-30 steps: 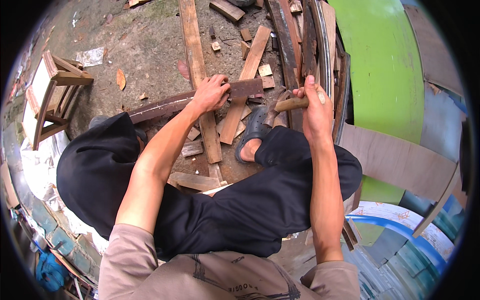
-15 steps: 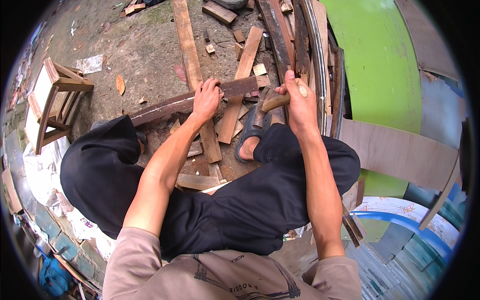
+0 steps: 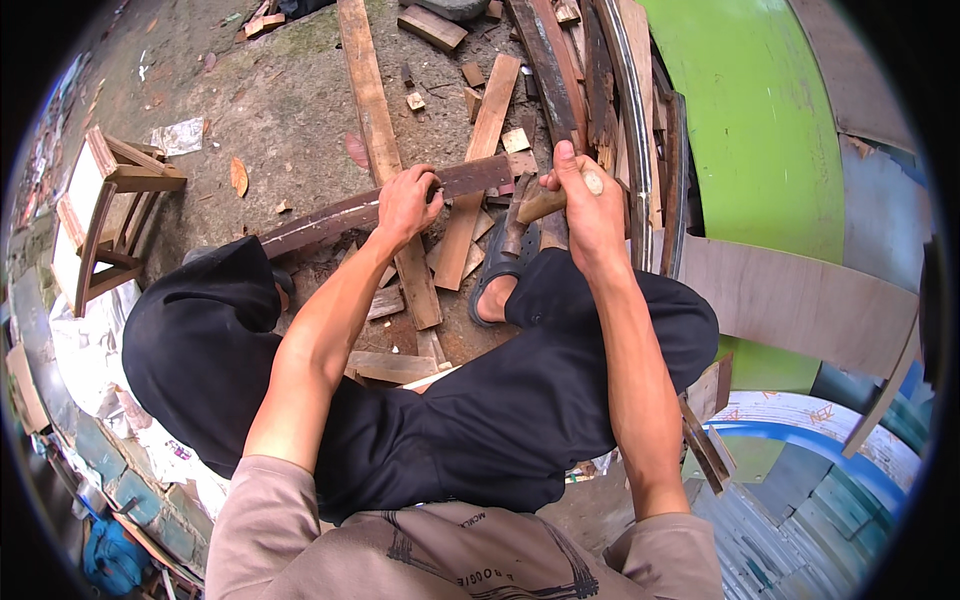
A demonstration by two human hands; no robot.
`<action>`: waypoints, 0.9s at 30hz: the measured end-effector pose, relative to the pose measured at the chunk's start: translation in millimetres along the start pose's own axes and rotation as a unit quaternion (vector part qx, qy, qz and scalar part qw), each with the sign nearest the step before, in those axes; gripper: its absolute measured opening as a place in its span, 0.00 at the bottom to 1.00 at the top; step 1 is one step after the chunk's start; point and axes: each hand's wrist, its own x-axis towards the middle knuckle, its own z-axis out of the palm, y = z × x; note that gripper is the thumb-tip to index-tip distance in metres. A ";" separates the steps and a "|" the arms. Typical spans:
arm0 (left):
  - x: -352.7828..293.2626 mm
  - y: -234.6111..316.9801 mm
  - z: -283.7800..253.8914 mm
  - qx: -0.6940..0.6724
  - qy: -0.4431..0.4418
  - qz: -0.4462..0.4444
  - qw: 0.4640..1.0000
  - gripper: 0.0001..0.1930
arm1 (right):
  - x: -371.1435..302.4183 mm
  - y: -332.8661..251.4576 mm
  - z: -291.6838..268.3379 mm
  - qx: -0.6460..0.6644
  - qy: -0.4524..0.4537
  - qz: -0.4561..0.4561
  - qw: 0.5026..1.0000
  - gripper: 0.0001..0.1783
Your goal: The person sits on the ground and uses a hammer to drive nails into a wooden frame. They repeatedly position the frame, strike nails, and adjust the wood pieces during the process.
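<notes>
My left hand (image 3: 406, 205) is closed over a long dark brown wooden board (image 3: 330, 215), near its right part. That board slants up to the right across other planks, and its left end lies by my left knee. In my right hand (image 3: 592, 215) is a hammer (image 3: 541, 206), gripped by its wooden handle with the thumb laid along the top. The hammer's dark head hangs just off the board's right end, above my right shoe (image 3: 490, 270). Beneath the board lie a long light plank (image 3: 375, 110) and a shorter reddish plank (image 3: 487, 125).
Wood offcuts (image 3: 433, 28) litter the concrete ground ahead. Long curved dark strips (image 3: 625, 110) stand to the right, beside a bright green panel (image 3: 750, 110). A small wooden frame (image 3: 120, 200) sits at the left by white sacking (image 3: 90, 345). A curved plywood strip (image 3: 800, 295) extends at the right.
My right hand and the hammer have shifted slightly left. The left hand's fingers look more curled over the board, which has barely moved.
</notes>
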 end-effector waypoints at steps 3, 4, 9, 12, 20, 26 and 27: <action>3.2 -1.4 -1.4 0.005 -0.004 0.012 1.000 0.10 | 1.0 1.9 1.7 0.000 -0.002 0.000 1.000 0.26; 4.1 -1.7 -1.9 0.009 -0.001 0.018 1.000 0.10 | 1.1 2.0 2.3 -0.002 -0.002 0.002 1.000 0.26; 12.6 -6.8 -5.0 0.014 -0.034 0.055 0.998 0.11 | 3.3 4.0 2.1 -0.004 -0.006 0.001 1.000 0.27; 23.9 -19.1 -9.2 0.029 -0.088 0.072 0.993 0.11 | 2.3 0.0 3.8 0.000 -0.009 0.010 1.000 0.28; 27.9 -23.2 -11.4 -0.066 0.019 -0.014 0.998 0.10 | 13.5 11.5 13.7 0.031 0.001 0.042 0.999 0.29; 12.2 12.4 -24.4 -0.252 0.027 -0.422 0.871 0.25 | 24.9 43.3 22.7 0.246 0.070 0.174 0.951 0.28; 4.2 9.1 -21.2 -0.269 -0.012 -0.429 0.862 0.31 | 24.6 51.0 31.4 0.279 0.080 0.180 0.940 0.28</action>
